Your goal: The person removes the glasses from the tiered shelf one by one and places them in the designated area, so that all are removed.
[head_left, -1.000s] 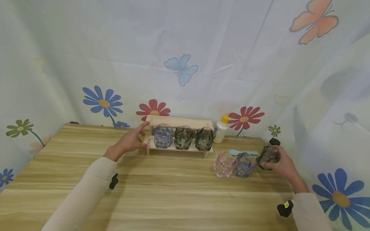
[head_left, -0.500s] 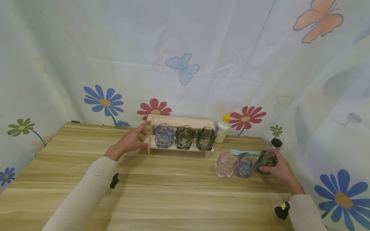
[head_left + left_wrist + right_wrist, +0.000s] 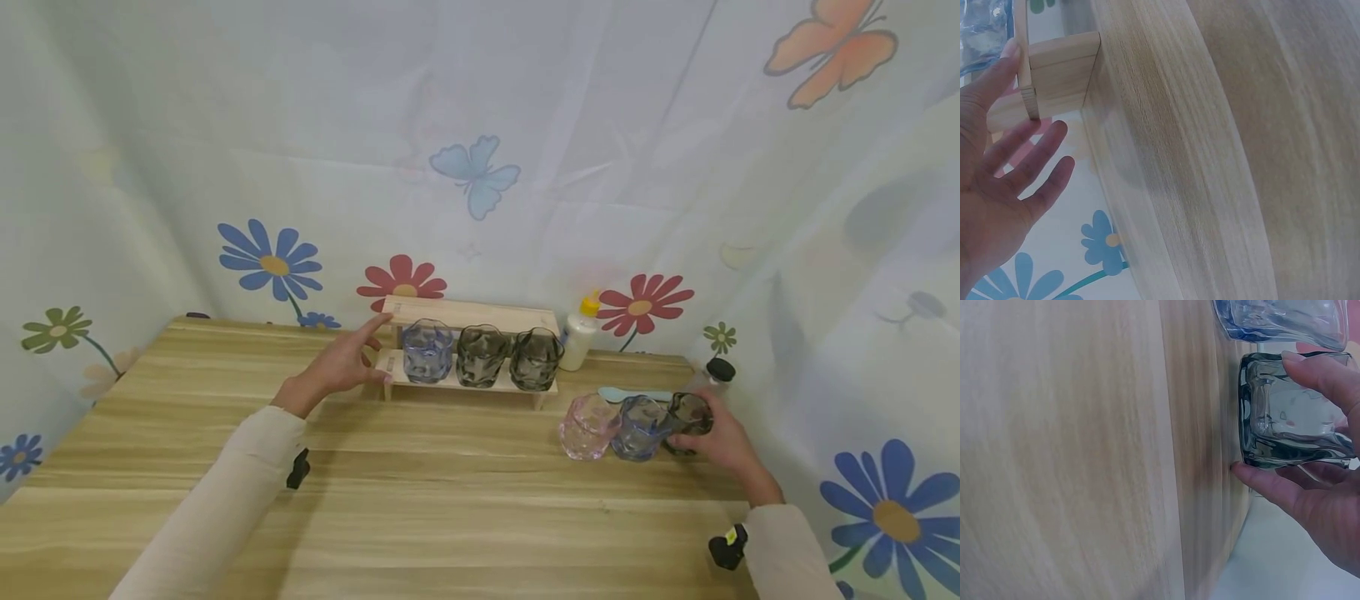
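Note:
At the left end of a small two-tier wooden rack (image 3: pixel 472 314), my left hand (image 3: pixel 335 367) touches the wood with thumb and forefinger; its other fingers are extended, apart from the rack. A bluish glass tumbler (image 3: pixel 427 354) and two smoky grey tumblers, one in the middle (image 3: pixel 480 358) and one at right (image 3: pixel 536 361), stand on the lower shelf. My right hand (image 3: pixel 722 437) grips another smoky grey tumbler (image 3: pixel 1297 412) between thumb and fingers, at the table surface. Beside it stand a blue tumbler (image 3: pixel 637 429) and a pink tumbler (image 3: pixel 588 429).
A light-blue spoon (image 3: pixel 615 395) lies behind the tumblers. To the rack's right stands a white bottle with a yellow cap (image 3: pixel 577 340). A clear container with a black lid (image 3: pixel 720 371) is behind my right hand. A floral curtain (image 3: pixel 360 167) backs the wooden table (image 3: pixel 450 517).
My right hand has brought its grey tumbler down and left, close beside the blue one, and the black-lidded container has come into fuller view. The left hand has stayed at the rack.

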### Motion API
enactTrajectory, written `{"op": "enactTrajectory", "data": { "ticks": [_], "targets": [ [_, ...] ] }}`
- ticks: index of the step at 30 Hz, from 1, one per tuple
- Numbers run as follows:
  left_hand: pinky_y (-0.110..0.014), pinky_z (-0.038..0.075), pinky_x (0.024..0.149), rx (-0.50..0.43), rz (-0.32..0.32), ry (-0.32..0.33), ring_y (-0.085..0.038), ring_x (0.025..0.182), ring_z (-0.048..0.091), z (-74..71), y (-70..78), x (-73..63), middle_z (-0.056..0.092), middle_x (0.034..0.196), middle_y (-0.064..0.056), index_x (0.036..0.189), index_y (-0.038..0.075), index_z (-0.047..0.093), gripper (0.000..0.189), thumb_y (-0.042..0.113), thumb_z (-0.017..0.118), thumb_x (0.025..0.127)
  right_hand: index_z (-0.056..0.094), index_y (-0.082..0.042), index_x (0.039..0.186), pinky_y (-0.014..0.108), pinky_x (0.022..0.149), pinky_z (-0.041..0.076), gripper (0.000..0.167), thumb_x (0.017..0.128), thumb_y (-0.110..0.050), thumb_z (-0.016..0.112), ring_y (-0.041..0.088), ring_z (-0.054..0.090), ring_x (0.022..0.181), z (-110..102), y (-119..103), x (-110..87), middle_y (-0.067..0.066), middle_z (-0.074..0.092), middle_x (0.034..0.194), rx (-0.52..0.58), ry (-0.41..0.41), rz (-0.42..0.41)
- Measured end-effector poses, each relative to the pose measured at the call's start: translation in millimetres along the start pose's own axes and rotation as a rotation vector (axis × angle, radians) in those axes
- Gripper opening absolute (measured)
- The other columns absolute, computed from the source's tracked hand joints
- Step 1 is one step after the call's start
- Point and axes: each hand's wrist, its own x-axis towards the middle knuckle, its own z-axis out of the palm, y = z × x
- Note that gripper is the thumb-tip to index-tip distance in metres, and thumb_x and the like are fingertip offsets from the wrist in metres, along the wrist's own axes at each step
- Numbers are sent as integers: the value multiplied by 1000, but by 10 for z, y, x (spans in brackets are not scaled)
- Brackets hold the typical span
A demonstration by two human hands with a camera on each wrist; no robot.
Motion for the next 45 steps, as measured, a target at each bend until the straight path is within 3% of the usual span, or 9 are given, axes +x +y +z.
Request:
{"op": "enactTrajectory", "data": {
  "ticks": [18, 35, 45],
  "targets": [
    [-51, 56, 85, 2, -4, 0, -33, 95, 70, -11, 30, -26, 61, 129, -25, 160, 23, 17, 107, 29, 86, 79, 26, 6, 148, 65, 96, 44, 97, 78, -24, 86, 57, 46, 123, 12, 20, 1, 41, 47, 133, 2, -24, 19],
    [-51, 56, 83, 1, 7, 2, -34, 94, 71, -6, 22, -18, 61, 129, -26, 160, 21, 17, 106, 27, 86, 80, 16, 6, 152, 71, 107, 29, 104, 79, -22, 85, 62, 26, 137, 33, 31, -6, 41, 25, 151, 45, -55, 57],
    [-52, 56, 84, 4, 10, 1, -35, 95, 71, -22, 42, -29, 61, 129, -27, 160, 20, 17, 106, 27, 86, 80, 20, 12, 150, 71, 103, 33, 105, 75, -17, 88, 62, 34, 131, -36, 63, -22, 44, 31, 146, 15, -38, -45]
  ]
}}
